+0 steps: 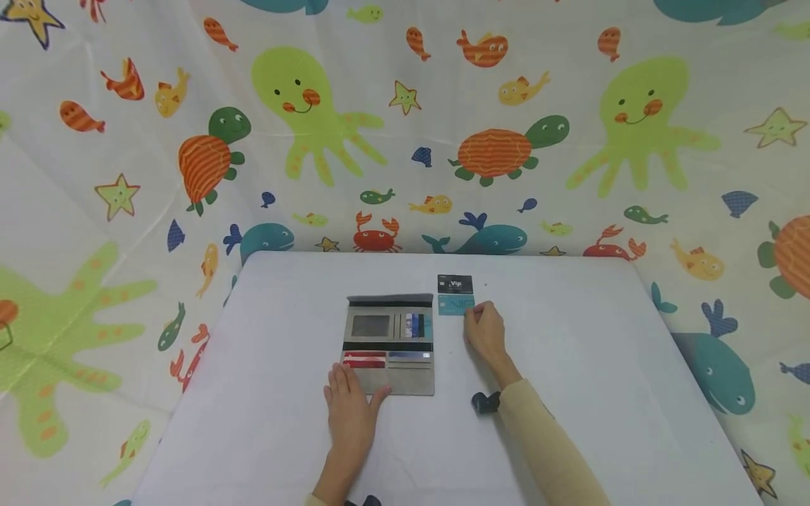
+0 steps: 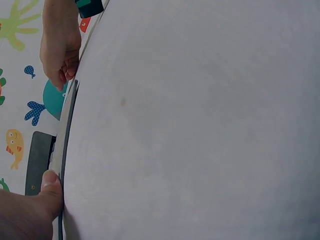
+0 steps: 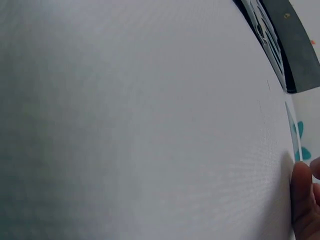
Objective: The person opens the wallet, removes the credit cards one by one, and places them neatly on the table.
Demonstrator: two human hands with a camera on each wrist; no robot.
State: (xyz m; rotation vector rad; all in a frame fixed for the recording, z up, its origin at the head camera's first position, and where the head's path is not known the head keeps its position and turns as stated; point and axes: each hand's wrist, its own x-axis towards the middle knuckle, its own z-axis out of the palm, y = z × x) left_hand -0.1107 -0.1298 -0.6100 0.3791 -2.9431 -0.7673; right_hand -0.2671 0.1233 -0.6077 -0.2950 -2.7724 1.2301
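A grey wallet (image 1: 411, 383) lies unfolded on the white table, with several cards in its slots, among them a red card (image 1: 365, 360). My left hand (image 1: 350, 411) rests at the wallet's lower left corner, fingers extended and thumb (image 2: 50, 187) on its near edge. To the wallet's right, a black Vip card (image 1: 455, 284) lies just above a teal VIP card (image 1: 452, 304). My right hand (image 1: 486, 332) pinches the teal card at its lower right corner between thumb (image 3: 301, 187) and curled fingers.
The white table (image 1: 601, 351) stretches out on both sides of the wallet. Behind it hangs a curtain (image 1: 392, 63) printed with sea animals. The wallet's flap (image 3: 292, 45) stands up from the table at the far edge. A dark wrist camera (image 1: 485, 403) sits on the right wrist.
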